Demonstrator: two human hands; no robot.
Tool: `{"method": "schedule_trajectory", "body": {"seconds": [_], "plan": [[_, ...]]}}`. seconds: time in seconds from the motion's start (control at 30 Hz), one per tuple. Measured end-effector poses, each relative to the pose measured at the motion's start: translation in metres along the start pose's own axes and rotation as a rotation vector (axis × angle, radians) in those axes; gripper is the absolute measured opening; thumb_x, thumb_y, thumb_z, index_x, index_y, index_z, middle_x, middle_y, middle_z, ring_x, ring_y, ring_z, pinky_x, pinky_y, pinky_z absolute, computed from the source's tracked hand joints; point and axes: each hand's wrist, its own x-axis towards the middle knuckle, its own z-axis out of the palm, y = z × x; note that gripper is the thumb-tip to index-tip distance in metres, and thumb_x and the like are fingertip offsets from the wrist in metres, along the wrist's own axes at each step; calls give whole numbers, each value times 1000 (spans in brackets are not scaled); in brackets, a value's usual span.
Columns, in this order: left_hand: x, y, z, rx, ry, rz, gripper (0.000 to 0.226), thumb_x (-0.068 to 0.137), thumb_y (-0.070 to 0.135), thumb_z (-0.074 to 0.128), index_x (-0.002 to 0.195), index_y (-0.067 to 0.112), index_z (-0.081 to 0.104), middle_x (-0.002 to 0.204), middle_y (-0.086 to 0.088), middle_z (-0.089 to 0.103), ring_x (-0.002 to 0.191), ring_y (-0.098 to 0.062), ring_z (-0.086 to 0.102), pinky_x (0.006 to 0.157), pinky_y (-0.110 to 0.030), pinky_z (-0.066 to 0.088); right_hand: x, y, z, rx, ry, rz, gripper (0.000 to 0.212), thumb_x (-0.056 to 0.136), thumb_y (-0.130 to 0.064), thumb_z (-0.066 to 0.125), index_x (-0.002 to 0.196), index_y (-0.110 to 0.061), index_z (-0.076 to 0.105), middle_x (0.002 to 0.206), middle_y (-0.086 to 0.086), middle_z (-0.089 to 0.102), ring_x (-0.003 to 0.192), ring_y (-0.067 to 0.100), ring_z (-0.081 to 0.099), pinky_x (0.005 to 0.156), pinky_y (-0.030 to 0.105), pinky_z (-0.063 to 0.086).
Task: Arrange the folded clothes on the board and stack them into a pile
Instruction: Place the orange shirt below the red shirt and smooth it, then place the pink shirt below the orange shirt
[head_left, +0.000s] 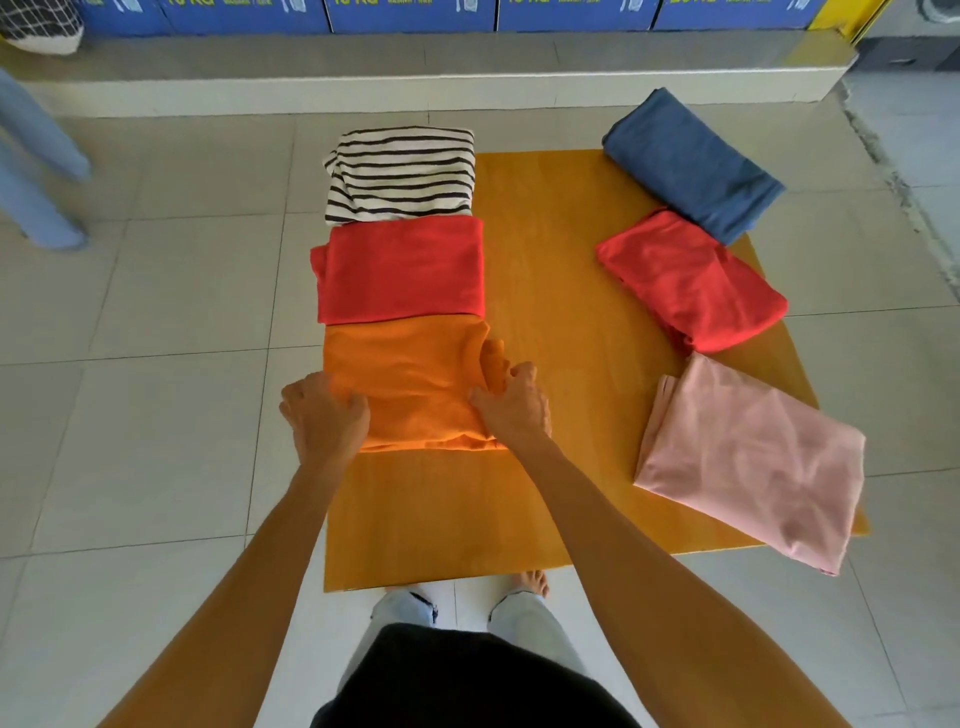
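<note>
Hands (415, 410) gripping folded orange cloth (410, 379), smooth wooden board (561, 322)

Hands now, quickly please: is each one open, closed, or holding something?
Left hand: grips the orange shirt at its left edge.
Right hand: grips the same shirt's right edge.

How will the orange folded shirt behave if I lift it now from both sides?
Probably floppy: the orange shirt is soft cloth, already bunched by the right hand. Its folds may sag open unless the left hand supports underneath. Likely light, and it should slide easily on the smooth board.
</note>
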Motion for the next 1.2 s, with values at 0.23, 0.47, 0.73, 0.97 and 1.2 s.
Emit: {"method": "schedule_trajectory", "body": {"seconds": [0.23,0.47,0.73,0.97,1.2], "plan": [[-80,64,43,-129,-146,220,23,87,15,60,110,11,63,118,-11,59,115,-27,52,96,-39,40,-11,48,-50,109,33,-48,57,82,-41,69,130,-22,45,122,2,64,110,25,63,84,41,55],[-140,140,112,-166,-487,282,19,89,17,59,105,11,68,110,-9,69,103,-27,65,80,-27,44,-22,136,-150,221,231,49,39,89,-26,64,126,-19,51,118,3,62,106,25,59,75,31,52],[-194,211,182,-160,-738,101,47,92,42,52,125,8,54,125,-9,61,99,-22,57,76,-33,47,-47,241,-246,196,719,257,39,84,-21,70,120,-13,57,124,11,56,117,30,50,97,42,45],[-215,222,203,-106,-839,-28,92,77,69,59,147,16,30,143,-7,47,127,-30,50,100,-40,46,-38,269,-261,469,314,467,51,69,-63,68,85,-17,52,87,3,54,76,23,55,64,35,46],[-192,172,162,-221,-905,-253,90,72,71,63,140,16,43,138,-7,52,124,-32,50,99,-42,43,-32,246,-234,594,44,416,78,70,-71,67,122,-12,59,111,10,68,102,33,64,88,48,55]]}}
